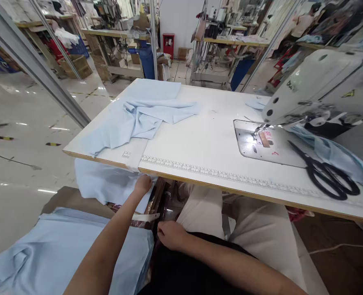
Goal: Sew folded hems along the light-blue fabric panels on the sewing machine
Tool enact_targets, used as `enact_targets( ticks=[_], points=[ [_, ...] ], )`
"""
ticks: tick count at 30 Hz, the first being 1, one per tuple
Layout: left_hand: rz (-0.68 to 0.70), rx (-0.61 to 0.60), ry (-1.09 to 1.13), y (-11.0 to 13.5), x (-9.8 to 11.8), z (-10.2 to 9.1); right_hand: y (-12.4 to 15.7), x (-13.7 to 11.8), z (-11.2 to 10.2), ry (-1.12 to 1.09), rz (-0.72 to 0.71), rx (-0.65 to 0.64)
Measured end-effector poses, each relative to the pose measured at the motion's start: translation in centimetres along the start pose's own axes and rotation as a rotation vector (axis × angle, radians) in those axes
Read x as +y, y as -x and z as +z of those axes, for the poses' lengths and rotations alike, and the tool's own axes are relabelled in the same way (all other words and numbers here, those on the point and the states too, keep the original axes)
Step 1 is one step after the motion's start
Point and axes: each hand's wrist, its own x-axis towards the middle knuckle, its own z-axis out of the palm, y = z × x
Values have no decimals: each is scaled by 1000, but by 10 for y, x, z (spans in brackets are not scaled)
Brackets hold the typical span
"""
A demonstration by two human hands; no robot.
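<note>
Reaching up from the lower middle of the frame, the left hand (143, 184) rests with curled fingers on a pale blue cloth panel (107, 182) that hangs below the front edge of the white surface (199, 135); whether it pinches the cloth or only lies against it cannot be told. The right hand (170, 235) sits lower and closer to the body, loosely curled, with nothing clearly held, though a firm grip cannot be ruled out. It lies just beside a pile of pale blue fabric (61, 250) at the lower left of the frame and above a black apron (181, 262). The hanging panel extends mainly to the left of the left hand, its long axis following the edge of the surface, and the left hand is clearly the nearer of the two hands. Above that edge, a rumpled spread of pale blue fabric (138, 119) covers the left part of the surface, though it is hard to tell whether it is the same piece as the panel. A printed ruler scale (218, 172) runs along the front edge. At the right of the frame, a sewing machine head (316, 86) stands over its needle plate (255, 141), and black-handled scissors (325, 176) lie on the surface nearby.
</note>
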Motion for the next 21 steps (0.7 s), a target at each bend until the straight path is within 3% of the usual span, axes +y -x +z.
enact_targets(
  ticks=[8,14,18,21],
  points=[
    [-90,-32,167,0,-16,-9,-5,7,-4,-126,12,-3],
    [-142,36,382,14,-28,-11,-7,13,5,-328,28,-13],
    [-31,88,539,39,-28,-13,-20,15,8,-591,72,-19],
    [129,78,658,77,-23,-12,-44,19,1,-886,128,-29]
  ],
)
